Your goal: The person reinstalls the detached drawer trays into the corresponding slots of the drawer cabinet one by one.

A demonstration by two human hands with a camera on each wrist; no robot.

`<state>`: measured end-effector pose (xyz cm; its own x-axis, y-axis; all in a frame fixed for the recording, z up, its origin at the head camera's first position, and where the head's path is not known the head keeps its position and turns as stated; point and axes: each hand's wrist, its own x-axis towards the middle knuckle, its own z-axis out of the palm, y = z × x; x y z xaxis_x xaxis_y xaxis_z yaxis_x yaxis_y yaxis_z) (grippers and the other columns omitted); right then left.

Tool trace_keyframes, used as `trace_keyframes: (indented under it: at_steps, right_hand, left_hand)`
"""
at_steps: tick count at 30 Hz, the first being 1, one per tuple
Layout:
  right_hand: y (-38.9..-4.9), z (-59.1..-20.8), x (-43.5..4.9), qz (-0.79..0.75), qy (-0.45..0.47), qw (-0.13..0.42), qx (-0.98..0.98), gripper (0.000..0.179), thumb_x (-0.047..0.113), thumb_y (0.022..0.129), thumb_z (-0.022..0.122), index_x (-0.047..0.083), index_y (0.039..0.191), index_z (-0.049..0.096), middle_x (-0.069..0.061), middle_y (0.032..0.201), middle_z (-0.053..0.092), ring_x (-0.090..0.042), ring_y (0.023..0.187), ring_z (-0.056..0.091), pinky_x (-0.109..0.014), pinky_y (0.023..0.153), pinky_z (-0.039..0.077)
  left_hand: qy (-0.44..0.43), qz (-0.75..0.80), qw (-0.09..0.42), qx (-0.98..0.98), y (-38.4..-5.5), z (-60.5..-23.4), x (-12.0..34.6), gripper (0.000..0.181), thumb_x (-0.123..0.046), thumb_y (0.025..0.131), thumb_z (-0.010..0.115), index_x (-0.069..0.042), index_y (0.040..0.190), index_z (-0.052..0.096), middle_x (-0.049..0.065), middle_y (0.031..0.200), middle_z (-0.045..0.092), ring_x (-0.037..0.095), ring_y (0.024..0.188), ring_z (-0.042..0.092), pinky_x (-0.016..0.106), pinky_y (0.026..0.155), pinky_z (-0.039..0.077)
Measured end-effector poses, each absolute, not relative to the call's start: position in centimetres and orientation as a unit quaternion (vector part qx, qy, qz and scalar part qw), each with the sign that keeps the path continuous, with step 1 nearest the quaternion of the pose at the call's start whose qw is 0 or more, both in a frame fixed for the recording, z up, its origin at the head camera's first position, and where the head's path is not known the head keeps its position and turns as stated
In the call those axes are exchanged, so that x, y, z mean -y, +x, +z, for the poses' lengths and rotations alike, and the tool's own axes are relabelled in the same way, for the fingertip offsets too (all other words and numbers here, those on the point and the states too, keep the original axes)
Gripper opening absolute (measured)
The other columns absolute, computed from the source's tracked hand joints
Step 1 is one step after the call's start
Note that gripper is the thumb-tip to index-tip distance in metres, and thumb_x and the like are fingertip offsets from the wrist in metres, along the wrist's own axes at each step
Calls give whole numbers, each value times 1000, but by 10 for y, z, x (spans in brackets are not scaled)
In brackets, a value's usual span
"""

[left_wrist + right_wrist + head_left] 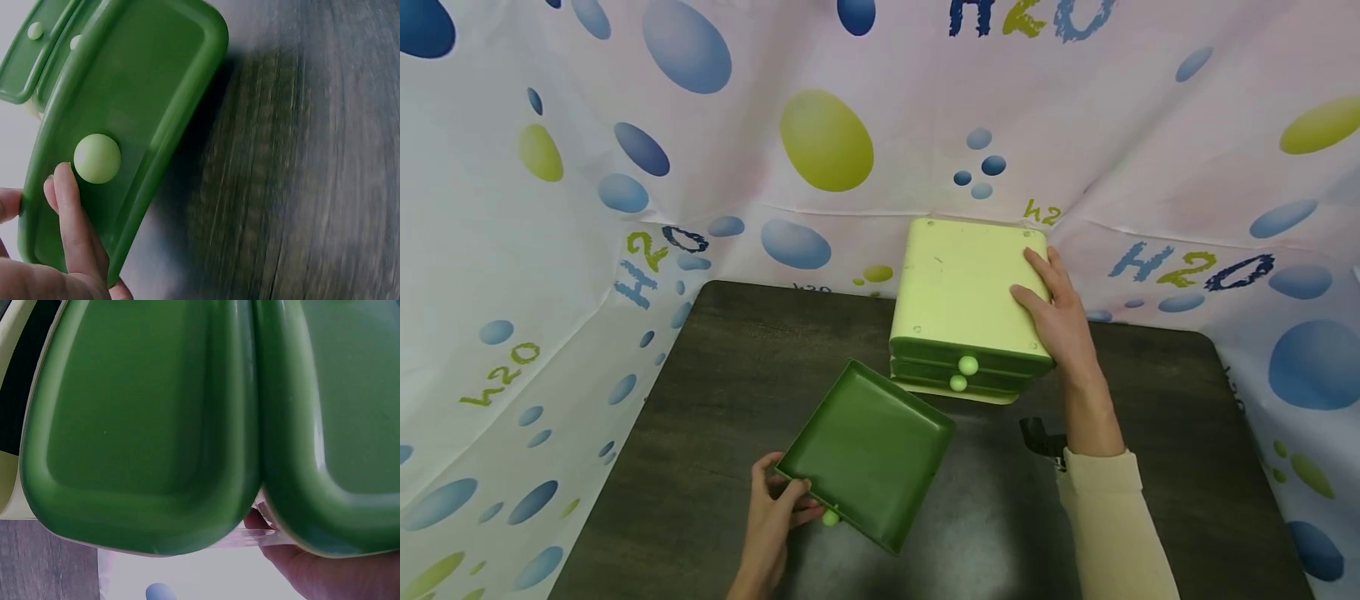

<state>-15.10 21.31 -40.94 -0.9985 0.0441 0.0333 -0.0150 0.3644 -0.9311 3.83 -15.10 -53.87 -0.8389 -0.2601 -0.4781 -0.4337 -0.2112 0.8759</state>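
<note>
In the head view a dark green drawer [868, 446] with a pale round knob [830, 517] is out of its cabinet, turned at an angle over the table. My left hand [771, 517] grips it at the front corner, thumb over the rim and fingers against the outer front face. The small cabinet [966, 279] has a pale yellow-green top and two green drawer fronts with knobs in place. Below these fronts, a dark slot [22, 381] shows in the right wrist view. My right hand [1060, 317] rests on the cabinet's right side, its thumb and a finger on top.
The dark wood-grained table [715, 400] carries the cabinet near its back edge. A white curtain [925, 100] with blue and green spots stands behind it and at the sides. A black wrist strap piece [1037, 437] sticks out by the right sleeve.
</note>
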Motion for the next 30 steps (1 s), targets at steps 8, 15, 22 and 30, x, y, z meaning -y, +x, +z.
trace_keyframes:
  at_steps: [8,15,22,30]
  right_hand:
    - [-151,-411,-214,566,-9,27,824,64,35,100,60,29,157,31,7,167,-2,-20,152,-3,-55,119,10]
    - [-143,-397,-208,575,-9,22,818,64,27,101,59,21,158,30,2,167,-2,-24,152,-3,-55,119,8]
    - [-144,-398,-208,574,-13,21,819,64,27,101,59,23,158,30,3,167,-2,-24,152,-3,-54,119,8]
    - [-151,-410,-215,560,-9,31,828,64,33,100,60,28,157,31,6,167,-1,-23,152,-2,-55,119,8]
  left_hand:
    - [-288,749,93,-589,39,-539,148,64,-10,95,54,-9,147,17,21,114,42,21,71,67,40,74,61]
    - [-290,756,102,-578,39,-536,147,63,-13,98,52,-9,149,16,23,117,45,22,72,68,40,75,60]
    - [-276,761,137,-571,41,-531,145,73,-12,94,51,-4,154,10,23,112,48,21,71,68,40,76,60]
    - [-239,777,187,-551,47,-527,141,56,-10,93,48,7,141,24,16,102,63,18,74,69,39,82,59]
